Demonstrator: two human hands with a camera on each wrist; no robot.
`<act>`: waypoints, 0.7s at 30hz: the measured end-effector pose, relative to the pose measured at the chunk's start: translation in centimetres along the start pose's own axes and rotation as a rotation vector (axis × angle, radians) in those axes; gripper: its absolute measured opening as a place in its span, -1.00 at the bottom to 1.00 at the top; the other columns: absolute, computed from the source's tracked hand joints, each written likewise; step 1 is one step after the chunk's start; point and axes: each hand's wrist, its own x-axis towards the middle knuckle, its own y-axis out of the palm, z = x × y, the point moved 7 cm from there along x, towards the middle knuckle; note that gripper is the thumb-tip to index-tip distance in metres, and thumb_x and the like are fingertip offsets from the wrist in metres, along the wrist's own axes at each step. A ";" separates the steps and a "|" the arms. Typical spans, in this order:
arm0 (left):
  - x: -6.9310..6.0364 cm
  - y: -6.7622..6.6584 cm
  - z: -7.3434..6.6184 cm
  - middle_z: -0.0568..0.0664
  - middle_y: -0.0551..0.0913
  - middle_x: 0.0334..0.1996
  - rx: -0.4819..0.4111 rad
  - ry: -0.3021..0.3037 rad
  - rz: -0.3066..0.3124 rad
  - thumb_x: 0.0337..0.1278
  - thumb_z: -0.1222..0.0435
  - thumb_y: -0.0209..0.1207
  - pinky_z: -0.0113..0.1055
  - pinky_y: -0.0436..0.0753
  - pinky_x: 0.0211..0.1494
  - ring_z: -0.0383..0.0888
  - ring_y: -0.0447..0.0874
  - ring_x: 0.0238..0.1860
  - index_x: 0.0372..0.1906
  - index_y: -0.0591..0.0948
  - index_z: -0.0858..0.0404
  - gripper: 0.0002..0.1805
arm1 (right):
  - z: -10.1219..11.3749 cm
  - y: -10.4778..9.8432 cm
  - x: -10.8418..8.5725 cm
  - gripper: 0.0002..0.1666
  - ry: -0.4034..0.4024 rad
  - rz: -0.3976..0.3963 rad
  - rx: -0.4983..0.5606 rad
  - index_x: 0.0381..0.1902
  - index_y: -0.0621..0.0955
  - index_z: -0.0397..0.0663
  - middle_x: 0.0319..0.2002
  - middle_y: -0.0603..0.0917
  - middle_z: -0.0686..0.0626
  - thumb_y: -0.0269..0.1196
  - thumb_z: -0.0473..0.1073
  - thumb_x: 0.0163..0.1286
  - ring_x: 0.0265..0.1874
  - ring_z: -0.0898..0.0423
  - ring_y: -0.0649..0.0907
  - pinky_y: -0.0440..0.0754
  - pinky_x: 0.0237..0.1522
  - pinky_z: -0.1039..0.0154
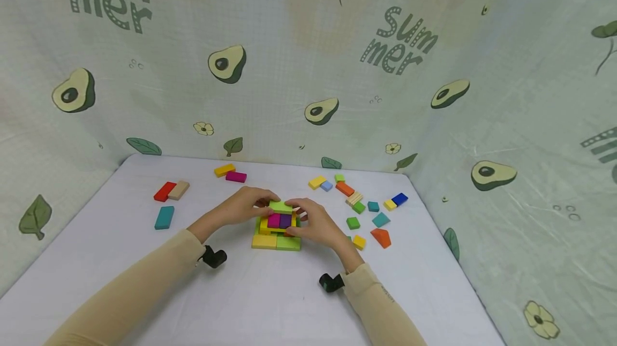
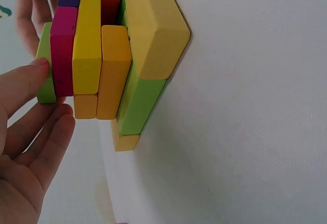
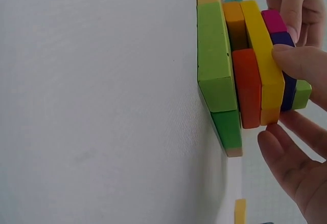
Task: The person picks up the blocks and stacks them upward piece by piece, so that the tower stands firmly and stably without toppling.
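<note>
A layered stack of colored wooden blocks stands on the table, with a light green block (image 1: pixel 281 207) on top. Below it, a magenta block (image 1: pixel 273 221) and a purple block (image 1: pixel 285 221) sit side by side on a yellow block (image 3: pixel 261 52). An orange-red block (image 3: pixel 247 88) lies lower, above the green and pale yellow base (image 1: pixel 264 241). My left hand (image 1: pixel 243 205) pinches the left end of the light green block, thumb in front. With its thumb against the purple block's front and fingers behind, my right hand (image 1: pixel 315 223) holds the stack's right side.
Several loose blocks lie on the right, among them an orange piece (image 1: pixel 381 238) and a green cube (image 1: pixel 353 223). On the left are a teal block (image 1: pixel 164 217), a red block (image 1: pixel 165 191) and a plain wooden block (image 1: pixel 179 190). Yellow (image 1: pixel 224 170) and magenta (image 1: pixel 236 177) blocks lie farther back.
</note>
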 end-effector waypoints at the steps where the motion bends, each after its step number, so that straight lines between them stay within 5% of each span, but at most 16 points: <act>1: 0.0 0.0 0.0 -0.14 0.78 0.02 -0.005 -0.003 0.003 0.42 0.20 0.37 -0.19 0.75 0.15 -0.19 0.70 -0.02 0.27 0.70 0.11 -0.61 | 0.0 0.0 0.0 -0.26 -0.004 0.001 0.001 0.45 0.52 0.05 0.34 0.60 0.00 0.53 -0.15 0.37 0.18 0.02 0.65 0.73 0.19 0.12; 21: -0.1 0.4 0.0 -0.17 0.76 0.04 -0.005 -0.042 0.027 0.33 0.12 0.44 -0.16 0.73 0.20 -0.18 0.69 0.03 0.29 0.68 0.07 -0.53 | -0.1 0.3 0.0 -0.28 -0.009 0.003 0.003 0.45 0.52 0.05 0.35 0.60 -0.01 0.52 -0.14 0.38 0.21 -0.01 0.64 0.72 0.22 0.11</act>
